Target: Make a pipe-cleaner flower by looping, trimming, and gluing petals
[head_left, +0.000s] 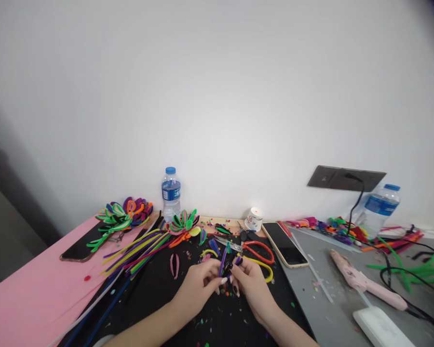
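Observation:
Over the black mat (155,299), my left hand (198,284) and my right hand (251,282) come together, both closed. They pinch a small purple-and-black pipe-cleaner piece (223,262) between their fingertips; its lower part is hidden by the fingers. Scissors with red handles (259,251) lie just beyond my right hand. A yellow loop (265,271), perhaps another handle, shows beside that hand. Beyond my left hand lies a pink-and-black pipe-cleaner petal (174,266). A purple-and-green petal (203,236) lies farther back.
Long pipe cleaners (144,250) and a pipe-cleaner flower (183,224) lie left, near a water bottle (171,195) and a dark phone (81,248). A paper cup (254,219) stands behind. To the right are another phone (285,245), a pink glue gun (369,284) and cables.

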{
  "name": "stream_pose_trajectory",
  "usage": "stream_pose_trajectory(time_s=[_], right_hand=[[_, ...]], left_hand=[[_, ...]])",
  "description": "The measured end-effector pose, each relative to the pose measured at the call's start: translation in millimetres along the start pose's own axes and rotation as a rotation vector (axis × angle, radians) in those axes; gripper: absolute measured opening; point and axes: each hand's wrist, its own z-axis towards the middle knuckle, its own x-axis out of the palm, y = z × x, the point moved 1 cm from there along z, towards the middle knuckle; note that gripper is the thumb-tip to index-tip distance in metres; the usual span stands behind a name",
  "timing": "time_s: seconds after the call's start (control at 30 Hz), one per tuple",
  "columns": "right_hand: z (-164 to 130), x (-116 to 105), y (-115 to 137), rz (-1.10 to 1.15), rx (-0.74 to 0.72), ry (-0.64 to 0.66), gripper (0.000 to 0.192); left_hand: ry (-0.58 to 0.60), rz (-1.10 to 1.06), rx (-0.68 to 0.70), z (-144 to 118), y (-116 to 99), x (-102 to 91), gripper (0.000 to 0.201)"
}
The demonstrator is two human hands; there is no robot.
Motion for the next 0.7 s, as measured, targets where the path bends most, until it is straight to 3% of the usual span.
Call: stream_pose_trajectory(time_s=[0.13, 0.5, 0.7], right_hand=[[-1.2, 1.3, -0.5, 0.048, -0.015, -0.015, 0.026], [-3.1, 4.3, 2.1, 0.077, -0.008, 0.02, 0.025], [-1.8, 4.2, -0.8, 0.013, -0.011, 0.025, 0.025]], left_hand=[[-0.077, -0.141, -0.037, 1.5, 5.9, -1.5, 0.031], [-0.097, 0.089, 0.094, 1.8, 3.0, -4.5, 0.024], [-0.097, 0.061, 0.073, 2.1, 3.6, -5.1, 0.024]])
